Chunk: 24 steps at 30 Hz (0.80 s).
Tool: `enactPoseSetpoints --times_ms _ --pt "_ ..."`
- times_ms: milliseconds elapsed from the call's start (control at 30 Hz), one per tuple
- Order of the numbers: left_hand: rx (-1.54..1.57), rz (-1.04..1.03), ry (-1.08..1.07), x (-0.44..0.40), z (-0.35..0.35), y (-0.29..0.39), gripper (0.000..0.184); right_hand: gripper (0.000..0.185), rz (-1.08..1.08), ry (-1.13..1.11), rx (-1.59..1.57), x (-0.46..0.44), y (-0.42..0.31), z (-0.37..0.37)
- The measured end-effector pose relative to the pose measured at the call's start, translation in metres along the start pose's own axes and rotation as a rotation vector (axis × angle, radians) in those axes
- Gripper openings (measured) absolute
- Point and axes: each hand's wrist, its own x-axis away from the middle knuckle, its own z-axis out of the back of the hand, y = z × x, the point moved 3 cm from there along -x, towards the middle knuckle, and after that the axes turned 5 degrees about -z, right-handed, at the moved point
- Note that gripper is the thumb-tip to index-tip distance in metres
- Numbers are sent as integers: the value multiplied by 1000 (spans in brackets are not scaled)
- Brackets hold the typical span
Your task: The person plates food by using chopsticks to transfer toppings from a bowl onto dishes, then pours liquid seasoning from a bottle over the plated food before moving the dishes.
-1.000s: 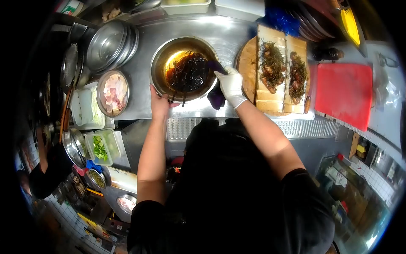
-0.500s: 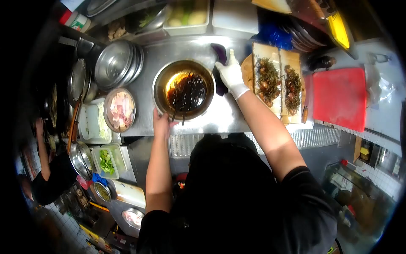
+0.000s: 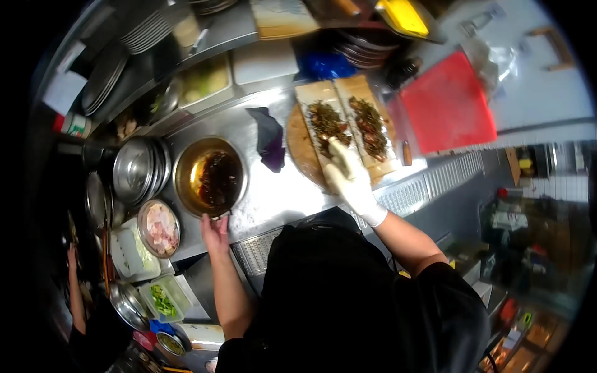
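My left hand (image 3: 216, 235) is at the near rim of a metal bowl (image 3: 241, 186) with dark, glossy food and liquid in it. Its thumb and fingers are apart, beside dark stick ends at the rim. My right hand (image 3: 351, 180), in a pale glove, reaches over the near part of a light rectangular board or plate (image 3: 339, 102). The gloved fingers are spread, their tips close to shredded, browned food (image 3: 326, 118); contact is unclear. A second portion (image 3: 370, 127) lies to the right. A dark purple cloth (image 3: 270, 140) lies between bowl and food.
Stacked metal pans (image 3: 134, 168) and a dish of raw meat (image 3: 160, 229) stand left of the bowl. Containers of greens (image 3: 163, 299) are lower left. A red cutting board (image 3: 448, 102) lies right, trays (image 3: 264, 62) behind. Another person's arm (image 3: 76, 289) is at far left.
The view has turned and shifted. My right hand has let go of the cloth, which now lies on the counter, and has moved right to the food. My left hand remains by the bowl.
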Motion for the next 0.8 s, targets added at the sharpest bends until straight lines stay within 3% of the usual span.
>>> enactPoseSetpoints --times_ms 67,100,133,233,367,433,467,500,567,667,733,800 --pt "33 98 297 37 -16 0 34 56 88 196 236 12 6 45" --pt "-42 111 192 34 13 -19 35 55 61 281 352 18 3 67" --pt "-117 123 91 29 41 -37 37 55 -58 349 203 25 8 84" --pt "-512 108 4 94 -35 -43 20 54 -142 513 118 49 71 132" --pt "-665 -40 -263 105 -122 -62 18 54 -316 535 98 74 90 164" --pt "-737 -188 -350 100 -178 -50 18 55 -280 547 33 77 105 172" --pt "-830 -468 -397 74 -185 -57 22 56 -300 543 -31 80 112 179" --pt "-813 -540 -379 80 -224 -37 25 56 -296 544 -62 81 111 184" --pt "-883 -957 -403 78 -287 -2 33 57 -308 541 12 81 110 199" --pt "-856 -1268 -248 84 -364 73 65 57 -287 574 -58 81 115 222" --pt "-662 -1400 -93 49 -388 116 75 57 -263 560 13 82 98 236" --pt "-681 -1422 153 12 -397 159 81 57 -242 573 37 88 99 254"
